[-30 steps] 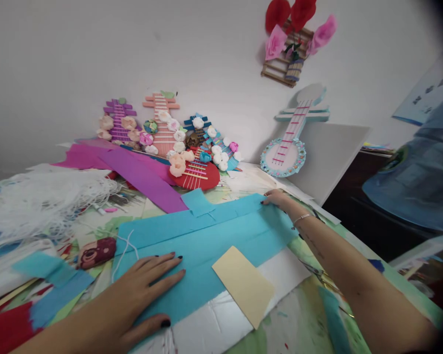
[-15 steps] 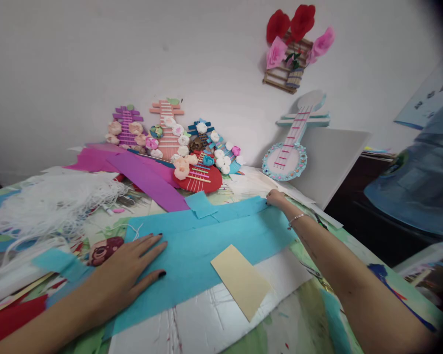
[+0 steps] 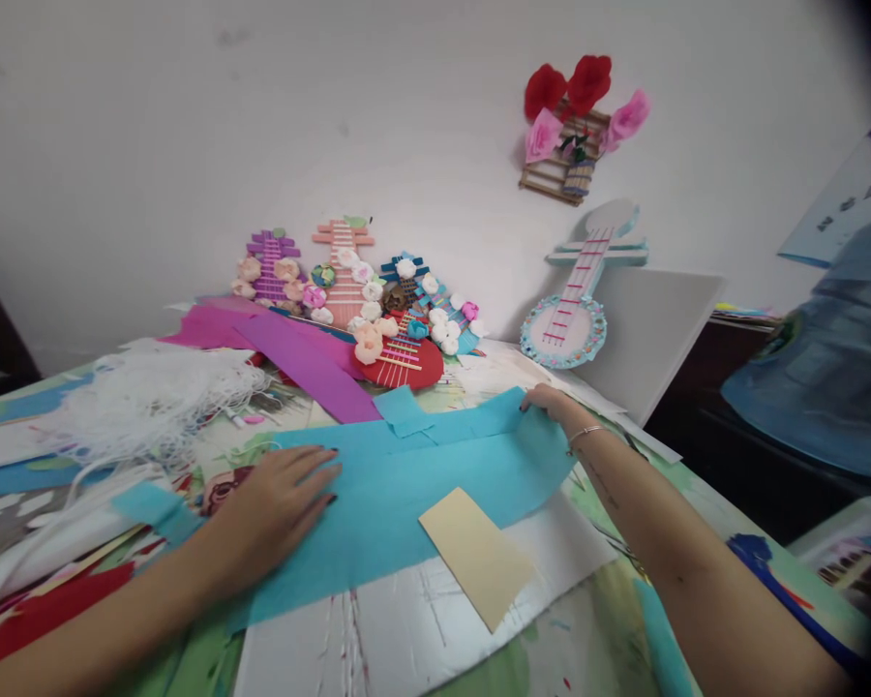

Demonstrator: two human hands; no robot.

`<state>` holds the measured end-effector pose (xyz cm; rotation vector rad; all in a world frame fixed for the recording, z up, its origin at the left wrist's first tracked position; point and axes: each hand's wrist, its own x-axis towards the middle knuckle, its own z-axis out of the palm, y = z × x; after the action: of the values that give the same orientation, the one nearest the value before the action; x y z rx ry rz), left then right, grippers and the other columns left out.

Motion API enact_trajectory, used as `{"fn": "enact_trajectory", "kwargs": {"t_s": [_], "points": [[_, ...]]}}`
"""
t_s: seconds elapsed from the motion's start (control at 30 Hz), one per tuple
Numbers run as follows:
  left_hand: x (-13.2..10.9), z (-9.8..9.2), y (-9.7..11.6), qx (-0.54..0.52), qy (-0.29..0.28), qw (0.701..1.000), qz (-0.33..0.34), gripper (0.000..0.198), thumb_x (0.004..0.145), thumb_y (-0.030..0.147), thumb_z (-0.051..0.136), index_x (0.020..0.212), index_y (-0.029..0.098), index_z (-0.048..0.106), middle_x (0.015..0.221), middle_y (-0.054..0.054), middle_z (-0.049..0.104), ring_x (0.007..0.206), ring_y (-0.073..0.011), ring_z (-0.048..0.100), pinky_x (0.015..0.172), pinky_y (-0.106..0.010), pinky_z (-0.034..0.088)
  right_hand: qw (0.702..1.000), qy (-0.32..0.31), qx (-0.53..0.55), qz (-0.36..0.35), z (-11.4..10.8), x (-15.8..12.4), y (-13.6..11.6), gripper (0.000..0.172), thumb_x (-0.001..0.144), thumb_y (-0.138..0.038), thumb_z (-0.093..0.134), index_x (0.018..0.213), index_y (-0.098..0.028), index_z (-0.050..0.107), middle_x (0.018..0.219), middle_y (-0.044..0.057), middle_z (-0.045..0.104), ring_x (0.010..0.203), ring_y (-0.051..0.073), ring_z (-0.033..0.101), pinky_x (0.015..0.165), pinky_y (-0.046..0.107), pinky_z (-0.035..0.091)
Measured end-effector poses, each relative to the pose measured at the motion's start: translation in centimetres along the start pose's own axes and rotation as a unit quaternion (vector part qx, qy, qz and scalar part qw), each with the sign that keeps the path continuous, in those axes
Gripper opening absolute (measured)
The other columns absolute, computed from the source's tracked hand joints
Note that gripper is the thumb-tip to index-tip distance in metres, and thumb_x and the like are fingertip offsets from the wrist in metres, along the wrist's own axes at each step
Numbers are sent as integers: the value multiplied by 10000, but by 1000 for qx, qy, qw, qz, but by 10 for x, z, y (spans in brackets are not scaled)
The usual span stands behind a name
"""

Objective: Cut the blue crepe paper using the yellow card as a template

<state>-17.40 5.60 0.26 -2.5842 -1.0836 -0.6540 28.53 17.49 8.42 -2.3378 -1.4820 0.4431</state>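
A wide sheet of turquoise crepe paper (image 3: 377, 494) lies across a scratched white board (image 3: 399, 629). My left hand (image 3: 276, 508) rests flat on the sheet's left part, fingers stretched out. At the far right corner, my right hand (image 3: 548, 402) pinches the paper's edge, and that end curves up a little. A cream paper piece (image 3: 475, 557) with slanted sides lies over the front edge of the turquoise sheet, partly on the board. Touching the sheet's back edge is a small turquoise scrap (image 3: 405, 410).
Tangled white cord (image 3: 160, 392) and paper scraps cover the left side. Purple paper strips (image 3: 312, 373) lie behind. Several decorated model string instruments (image 3: 341, 271) lean on the wall, with a larger white one (image 3: 573, 300) at right. A blue water bottle (image 3: 820, 358) stands far right.
My right hand has lifted the right end of the turquoise paper slightly, so it now curves. My left hand stays on the sheet. The camera view has shifted a little.
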Motion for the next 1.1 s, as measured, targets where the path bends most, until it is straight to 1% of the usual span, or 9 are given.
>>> {"fn": "enact_trajectory", "kwargs": {"t_s": [0.1, 0.2, 0.27, 0.37, 0.5, 0.63, 0.77, 0.93, 1.1], "points": [[22, -15, 44, -101, -51, 987, 115, 413, 954, 302, 468, 1360, 244, 514, 1423, -89, 526, 1315, -265, 486, 1066, -446, 434, 1000, -2, 15, 27, -4, 0, -10, 332, 929, -350, 587, 1200, -158, 591, 1209, 84, 608, 1024, 224, 623, 854, 416, 544], [47, -24, 88, -147, -139, 954, 220, 656, 866, 432, 629, 1446, 243, 386, 1531, -124, 373, 1404, -341, 356, 1107, -526, 364, 999, 23, 31, 16, -11, -2, -24, 325, 931, -349, 584, 1195, -160, 593, 1204, 84, 610, 1019, 219, 624, 853, 413, 545], [62, -22, 110, -165, -151, 939, 263, 695, 871, 478, 629, 1459, 231, 353, 1537, -134, 359, 1414, -357, 328, 1117, -549, 334, 998, 43, 39, -4, -18, -5, -35, 326, 929, -349, 588, 1190, -154, 594, 1192, 82, 614, 1008, 218, 627, 842, 407, 548], [82, -8, 127, -177, -144, 931, 284, 719, 867, 531, 615, 1450, 212, 340, 1512, -143, 392, 1390, -381, 348, 1095, -581, 331, 996, 73, 47, -39, -32, -10, -52, 317, 926, -351, 593, 1163, -142, 602, 1141, 72, 629, 961, 206, 639, 803, 385, 559], [96, 9, 134, -165, -138, 939, 267, 722, 835, 566, 637, 1390, 169, 400, 1394, -172, 498, 1311, -386, 418, 1049, -533, 366, 988, 119, 43, -87, -56, -19, -77, 269, 922, -347, 599, 1076, -127, 621, 1029, 51, 646, 856, 167, 642, 724, 329, 559], [99, 16, 131, -152, -137, 947, 247, 575, 880, 552, 579, 1293, 161, 493, 1180, -148, 607, 1123, -319, 546, 935, -421, 419, 976, 171, 44, -125, -80, -30, -107, 186, 855, -292, 664, 857, -108, 635, 774, 11, 608, 700, 133, 592, 619, 270, 506], [103, 23, 124, -144, -132, 960, 202, 487, 887, 517, 592, 1213, 160, 533, 1100, -118, 629, 1049, -283, 574, 884, -372, 428, 960, 226, 47, -161, -104, -40, -139, 157, 763, -225, 696, 713, -95, 623, 617, 8, 523, 695, 170, 571, 634, 298, 471], [105, 29, 119, -122, -122, 973, 151, 332, 904, 424, 600, 1090, 149, 588, 1077, -110, 632, 1059, -283, 572, 919, -400, 421, 928, 307, 23, -210, -139, -61, -172, 118, 747, -178, 664, 746, -74, 609, 743, 50, 572, 880, 225, 586, 792, 388, 464], [103, 33, 115, -99, -127, 980, 113, 339, 927, 427, 565, 1078, 129, 621, 1121, -136, 641, 1111, -310, 573, 991, -463, 398, 842, 443, -91, -296, -163, -94, -192, 119, 867, -200, 518, 858, -113, 599, 946, 114, 638, 991, 252, 579, 879, 401, 443]]}}
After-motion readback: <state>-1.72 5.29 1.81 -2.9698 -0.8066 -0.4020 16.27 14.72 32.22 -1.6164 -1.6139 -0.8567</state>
